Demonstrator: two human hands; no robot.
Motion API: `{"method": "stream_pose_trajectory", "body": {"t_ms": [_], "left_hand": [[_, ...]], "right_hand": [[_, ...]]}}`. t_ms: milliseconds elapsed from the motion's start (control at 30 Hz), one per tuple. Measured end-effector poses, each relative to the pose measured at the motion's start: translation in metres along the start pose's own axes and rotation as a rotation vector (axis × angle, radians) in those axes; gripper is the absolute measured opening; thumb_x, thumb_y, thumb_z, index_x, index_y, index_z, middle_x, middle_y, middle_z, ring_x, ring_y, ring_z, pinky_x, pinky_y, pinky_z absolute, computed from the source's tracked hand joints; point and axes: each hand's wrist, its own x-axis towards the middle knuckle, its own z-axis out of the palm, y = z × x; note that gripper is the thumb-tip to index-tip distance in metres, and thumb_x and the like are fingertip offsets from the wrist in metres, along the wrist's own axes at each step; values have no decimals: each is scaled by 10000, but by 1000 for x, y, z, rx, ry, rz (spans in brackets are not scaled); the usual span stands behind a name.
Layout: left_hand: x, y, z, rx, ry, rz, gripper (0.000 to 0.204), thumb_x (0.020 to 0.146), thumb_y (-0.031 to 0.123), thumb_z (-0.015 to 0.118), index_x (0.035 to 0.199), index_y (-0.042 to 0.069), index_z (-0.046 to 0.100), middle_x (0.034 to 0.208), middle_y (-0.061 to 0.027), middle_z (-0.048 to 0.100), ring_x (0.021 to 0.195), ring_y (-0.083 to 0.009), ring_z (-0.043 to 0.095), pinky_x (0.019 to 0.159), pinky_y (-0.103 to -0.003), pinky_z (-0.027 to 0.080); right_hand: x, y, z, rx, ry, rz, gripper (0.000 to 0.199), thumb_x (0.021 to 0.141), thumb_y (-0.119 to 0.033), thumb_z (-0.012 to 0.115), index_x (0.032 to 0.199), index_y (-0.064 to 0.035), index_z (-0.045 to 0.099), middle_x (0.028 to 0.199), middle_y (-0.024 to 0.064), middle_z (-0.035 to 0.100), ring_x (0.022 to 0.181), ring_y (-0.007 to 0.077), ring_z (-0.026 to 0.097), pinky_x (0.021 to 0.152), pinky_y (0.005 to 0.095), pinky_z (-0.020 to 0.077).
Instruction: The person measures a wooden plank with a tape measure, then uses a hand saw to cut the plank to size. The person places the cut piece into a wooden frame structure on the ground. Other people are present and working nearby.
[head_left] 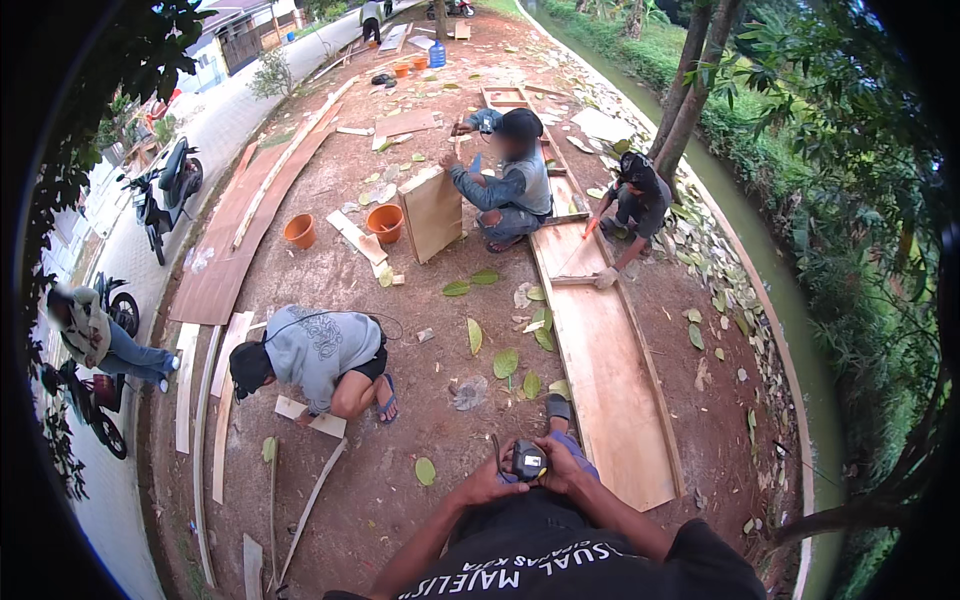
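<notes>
A black tape measure with a pale round face (529, 461) sits between my two hands, close in front of my body. My left hand (487, 481) is closed about its left side, with a wrist strap or cord showing beside the fingers. From the other side my right hand (566, 466) grips the same tape measure. Part of each hand's fingers is hidden behind it. Just right of my hands lies a long shallow wooden frame (612, 400) with a plywood bottom and raised side boards.
A person in a grey hoodie (325, 345) crouches at left by a small board (310, 415). Two others squat by the frame; one holds up a plywood box (432, 215). Orange buckets (300, 231), plywood sheets (225, 260) and loose strips surround them. A canal (770, 270) runs right.
</notes>
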Motion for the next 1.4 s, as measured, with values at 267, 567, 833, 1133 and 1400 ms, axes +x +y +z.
{"method": "stream_pose_trajectory", "body": {"t_ms": [267, 567, 833, 1133, 1400], "left_hand": [[-12, 14, 24, 608, 893, 189, 756, 926, 443, 735, 1446, -47, 487, 1420, -289, 542, 1338, -391, 539, 1146, -458, 405], [-17, -3, 55, 125, 878, -237, 442, 941, 371, 710, 1163, -11, 701, 1074, -181, 740, 991, -340, 714, 885, -425, 551], [-7, -21, 96, -614, 741, -226, 177, 948, 151, 736, 1055, 19, 688, 922, -57, 711, 861, -152, 701, 772, -293, 586], [29, -65, 161, -392, 530, -387, 197, 819, 159, 783, 899, -6, 712, 800, -67, 684, 706, -151, 640, 619, -308, 512], [5, -47, 145, -433, 712, -458, 212, 845, 119, 780, 943, 5, 631, 860, -90, 679, 777, -185, 701, 613, -344, 580]], "right_hand": [[-9, 5, 26, -172, 29, -201, 410, 1040, -299, 435, 1383, -101, 543, 1215, 128, 661, 1041, 300, 689, 881, 573, 576], [-27, 26, 32, -388, -154, -184, 532, 1033, -275, 494, 1524, -74, 461, 1281, 137, 648, 1104, 273, 678, 876, 463, 582], [-46, 13, -20, -980, -118, -436, 611, 951, -161, 700, 1490, 28, 483, 1181, 132, 663, 973, 178, 665, 785, 309, 552], [-109, 14, -90, -923, -114, -339, 404, 947, -148, 652, 1327, -15, 612, 913, 47, 650, 739, 97, 599, 616, 258, 475], [-88, 22, -164, -1400, -68, -414, 378, 912, -153, 635, 1264, -21, 669, 1005, 144, 741, 861, 203, 707, 759, 343, 554]]}}
